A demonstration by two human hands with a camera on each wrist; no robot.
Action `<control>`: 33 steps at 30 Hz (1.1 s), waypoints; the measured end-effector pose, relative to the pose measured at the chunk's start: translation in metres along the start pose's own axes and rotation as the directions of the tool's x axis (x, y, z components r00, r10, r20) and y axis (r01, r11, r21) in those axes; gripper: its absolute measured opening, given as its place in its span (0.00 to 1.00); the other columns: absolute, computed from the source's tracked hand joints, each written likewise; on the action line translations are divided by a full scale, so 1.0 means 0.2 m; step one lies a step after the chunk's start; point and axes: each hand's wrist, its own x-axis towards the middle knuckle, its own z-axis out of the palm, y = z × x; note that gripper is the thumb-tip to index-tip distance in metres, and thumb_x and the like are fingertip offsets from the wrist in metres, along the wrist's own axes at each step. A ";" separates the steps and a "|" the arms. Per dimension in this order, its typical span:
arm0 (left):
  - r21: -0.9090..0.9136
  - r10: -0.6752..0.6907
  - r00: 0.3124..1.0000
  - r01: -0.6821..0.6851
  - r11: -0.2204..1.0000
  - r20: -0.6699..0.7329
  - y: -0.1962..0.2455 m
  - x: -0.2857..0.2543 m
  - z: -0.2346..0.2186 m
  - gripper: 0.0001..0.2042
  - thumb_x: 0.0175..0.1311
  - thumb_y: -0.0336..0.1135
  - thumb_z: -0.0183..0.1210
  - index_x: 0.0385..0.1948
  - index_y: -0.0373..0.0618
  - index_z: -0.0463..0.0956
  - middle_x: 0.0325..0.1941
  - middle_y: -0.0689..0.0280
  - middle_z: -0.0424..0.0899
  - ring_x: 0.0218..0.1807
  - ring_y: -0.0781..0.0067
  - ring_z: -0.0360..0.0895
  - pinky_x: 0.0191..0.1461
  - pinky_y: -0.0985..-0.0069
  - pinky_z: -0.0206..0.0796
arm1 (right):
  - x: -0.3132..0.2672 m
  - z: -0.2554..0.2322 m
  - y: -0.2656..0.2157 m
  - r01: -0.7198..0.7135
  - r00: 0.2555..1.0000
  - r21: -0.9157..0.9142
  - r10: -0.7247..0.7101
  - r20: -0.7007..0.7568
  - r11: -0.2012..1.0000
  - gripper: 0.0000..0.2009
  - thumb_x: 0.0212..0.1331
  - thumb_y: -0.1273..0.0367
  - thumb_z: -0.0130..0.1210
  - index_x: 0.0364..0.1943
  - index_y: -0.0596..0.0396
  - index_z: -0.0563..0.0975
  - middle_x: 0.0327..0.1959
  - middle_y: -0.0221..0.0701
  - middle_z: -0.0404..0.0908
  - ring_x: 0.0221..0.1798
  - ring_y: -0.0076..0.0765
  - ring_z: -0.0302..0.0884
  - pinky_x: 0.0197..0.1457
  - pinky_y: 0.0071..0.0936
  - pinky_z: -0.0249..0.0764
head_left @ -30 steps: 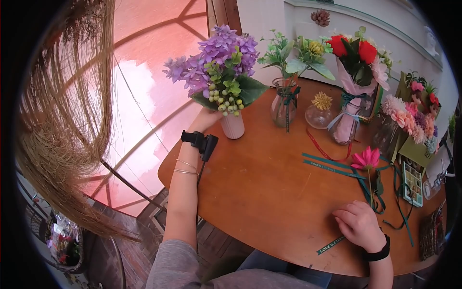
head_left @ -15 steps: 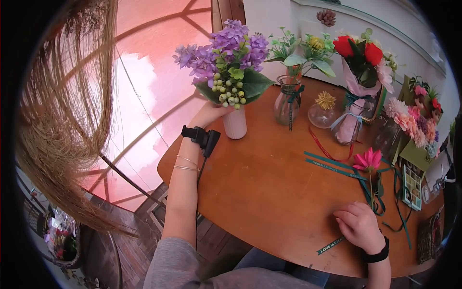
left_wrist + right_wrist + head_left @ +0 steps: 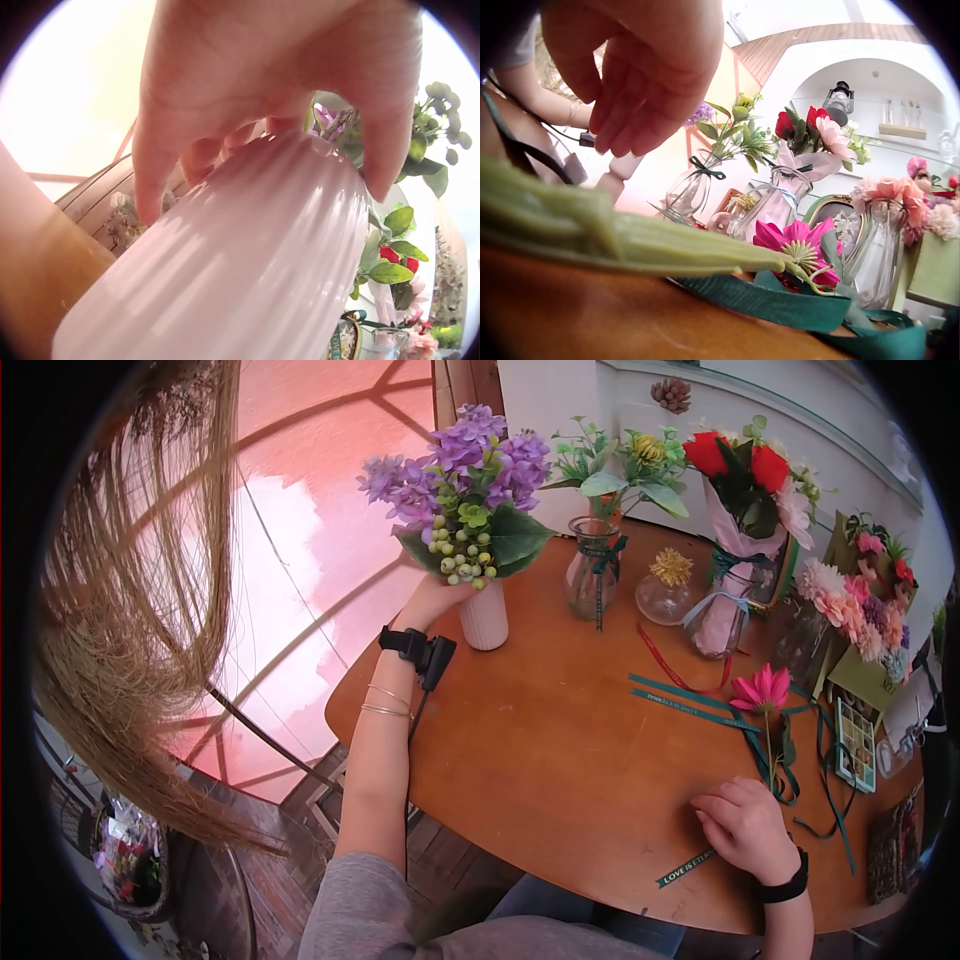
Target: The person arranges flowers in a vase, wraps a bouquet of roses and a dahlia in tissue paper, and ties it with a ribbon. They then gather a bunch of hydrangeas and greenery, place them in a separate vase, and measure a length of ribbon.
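My left hand (image 3: 440, 598) grips a pale pink ribbed vase (image 3: 485, 618) just under its mouth, at the left of the table. The left wrist view shows the thumb on one side of the vase (image 3: 232, 255) and the fingers around the other. Purple flowers (image 3: 480, 455), broad green leaves and green berries (image 3: 462, 555) stand in it and hide its rim. My right hand (image 3: 745, 825) rests near the table's front edge, fingers loosely curled and holding nothing. Beside it lie a pink flower (image 3: 763, 688) with a green stem (image 3: 630, 240) and a printed green ribbon (image 3: 686, 870).
Behind stand a glass vase with greenery (image 3: 593, 570), a round glass vase (image 3: 663, 598) and a wrapped bouquet with red roses (image 3: 740, 540). Green ribbons (image 3: 690, 705) and a red ribbon (image 3: 668, 665) lie across the wooden table (image 3: 540, 760). At right is a compartment box (image 3: 855, 745).
The purple flowers and berries have shifted slightly over the vase, the berries a little up and left. My left hand stays on the vase, and my right hand has not moved.
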 end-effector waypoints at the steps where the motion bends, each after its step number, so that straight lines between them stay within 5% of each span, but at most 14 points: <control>1: 0.000 0.001 1.000 -0.001 1.000 0.001 -0.01 0.00 0.00 0.23 0.47 0.38 0.61 0.45 0.42 0.66 0.43 0.69 0.71 0.46 0.79 0.67 0.49 0.77 0.61 | 0.00 0.00 0.00 -0.001 1.000 -0.002 0.001 0.003 1.000 0.07 0.36 0.77 0.54 0.24 0.57 0.75 0.23 0.33 0.73 0.26 0.37 0.70 0.31 0.29 0.66; 9: -0.247 -0.016 1.000 0.010 0.969 -0.022 -0.13 0.04 -0.03 0.25 0.47 0.36 0.60 0.49 0.44 0.62 0.47 0.68 0.69 0.50 0.76 0.66 0.53 0.74 0.59 | -0.01 0.00 0.00 -0.012 1.000 -0.019 0.013 0.025 1.000 0.05 0.39 0.74 0.54 0.24 0.56 0.74 0.24 0.31 0.73 0.29 0.36 0.70 0.34 0.28 0.66; 18: -0.326 -0.028 0.999 0.014 0.945 -0.040 -0.07 0.01 0.02 0.20 0.52 0.33 0.55 0.48 0.42 0.63 0.46 0.69 0.70 0.49 0.75 0.66 0.52 0.73 0.59 | -0.01 0.00 0.00 -0.007 1.000 -0.024 0.007 0.018 1.000 0.05 0.39 0.75 0.54 0.24 0.56 0.74 0.24 0.31 0.73 0.29 0.36 0.70 0.34 0.28 0.66; 33: -0.268 -0.038 0.999 0.030 0.963 -0.027 -0.06 0.02 0.03 0.24 0.50 0.35 0.58 0.50 0.40 0.61 0.49 0.65 0.69 0.50 0.73 0.67 0.51 0.72 0.61 | -0.01 0.00 0.00 -0.007 1.000 -0.021 0.008 0.014 1.000 0.05 0.39 0.74 0.54 0.24 0.56 0.74 0.24 0.31 0.73 0.29 0.36 0.70 0.33 0.28 0.66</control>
